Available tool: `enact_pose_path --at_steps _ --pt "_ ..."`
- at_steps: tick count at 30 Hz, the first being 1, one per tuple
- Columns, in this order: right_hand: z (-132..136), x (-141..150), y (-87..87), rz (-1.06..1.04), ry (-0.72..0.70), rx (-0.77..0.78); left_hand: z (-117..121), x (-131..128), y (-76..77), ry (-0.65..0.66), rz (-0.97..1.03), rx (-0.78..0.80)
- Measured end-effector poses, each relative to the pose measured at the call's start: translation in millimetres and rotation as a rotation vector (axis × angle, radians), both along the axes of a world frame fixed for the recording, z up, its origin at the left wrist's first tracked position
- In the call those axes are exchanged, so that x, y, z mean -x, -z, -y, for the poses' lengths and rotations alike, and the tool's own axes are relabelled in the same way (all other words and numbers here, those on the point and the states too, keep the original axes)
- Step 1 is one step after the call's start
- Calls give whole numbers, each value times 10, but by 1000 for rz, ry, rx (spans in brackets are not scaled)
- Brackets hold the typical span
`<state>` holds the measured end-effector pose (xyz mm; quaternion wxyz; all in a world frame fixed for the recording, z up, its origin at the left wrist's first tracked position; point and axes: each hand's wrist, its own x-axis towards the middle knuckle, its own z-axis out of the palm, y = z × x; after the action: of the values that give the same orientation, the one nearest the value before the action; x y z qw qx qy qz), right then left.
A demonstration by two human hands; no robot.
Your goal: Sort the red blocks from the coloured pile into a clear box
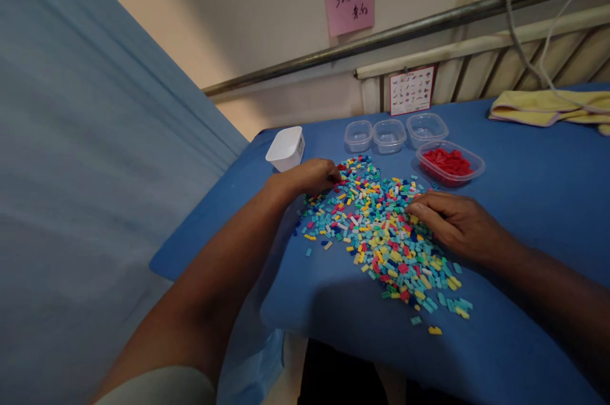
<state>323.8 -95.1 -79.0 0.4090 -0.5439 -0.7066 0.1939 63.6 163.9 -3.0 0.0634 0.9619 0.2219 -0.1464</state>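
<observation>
A wide pile of small plastic building bricks (376,220) in blue, yellow, pink, green and white is spread over the blue-covered table. At the pile's far left edge, my left hand (317,176) is closed, its fingers curled down with red bricks at the fingertips. My right hand (450,224) reaches into the pile's right side. Its thumb and fingers are pressed together among the bricks, and what they pinch is hidden. Behind this hand, a clear plastic container (478,166) holds a heap of red bricks (448,162).
Three clear containers (358,137) without bricks stand along the back, and a white tub (286,149) is at the back left. A yellow cloth (548,106) lies at the far right. A small picture card (412,91) hangs behind, and a blue curtain (95,157) covers the left.
</observation>
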Motion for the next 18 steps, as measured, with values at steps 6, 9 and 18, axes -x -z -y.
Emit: enact_pose_path --at_steps 6,9,18 --pt "-8 -10 0 -1 8 2 -47 12 -19 -101 -16 60" --pt "-6 -5 -7 -14 12 -2 -19 26 -39 -131 -5 81" --pt "-5 -1 -22 -18 18 -7 -32 113 -42 -234 64 133"
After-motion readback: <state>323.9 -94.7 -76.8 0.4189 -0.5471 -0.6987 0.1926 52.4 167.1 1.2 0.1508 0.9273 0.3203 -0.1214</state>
